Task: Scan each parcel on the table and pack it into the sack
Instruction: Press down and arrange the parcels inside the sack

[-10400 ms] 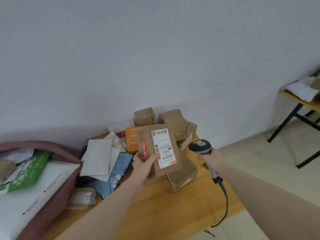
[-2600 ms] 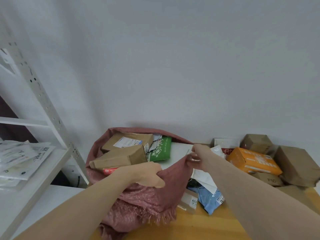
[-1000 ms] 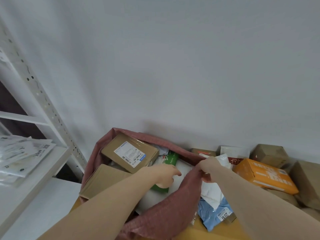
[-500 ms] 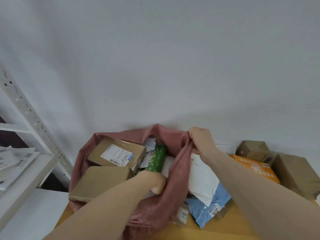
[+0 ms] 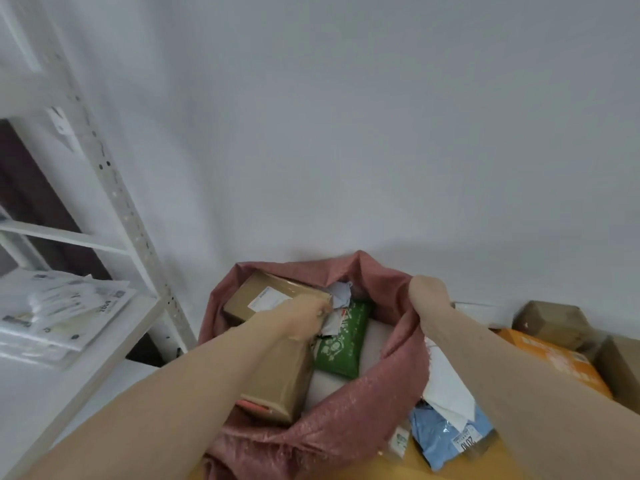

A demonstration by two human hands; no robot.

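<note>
The pink fabric sack [image 5: 346,427] stands open on the left end of the wooden table [image 5: 408,469]. My right hand [image 5: 427,299] grips the sack's right rim and holds it up. My left hand [image 5: 301,317] reaches into the sack, its blurred fingers tucked among the parcels beside a labelled brown box [image 5: 256,296]. Under my left forearm lies another brown box [image 5: 280,386]. A green mailer [image 5: 341,341] and a white mailer [image 5: 370,344] also lie inside. The scanner is not in view.
Right of the sack on the table lie a white mailer [image 5: 446,386], a blue mailer [image 5: 446,434], an orange box [image 5: 554,362] and brown boxes [image 5: 550,320]. A white metal shelf [image 5: 138,237] holding flat mailers [image 5: 62,306] stands at the left, with a bare wall behind.
My left hand left the sack's near rim and moved deeper inside, up to the labelled brown box. My right hand still holds the right rim. The green mailer now shows more fully.
</note>
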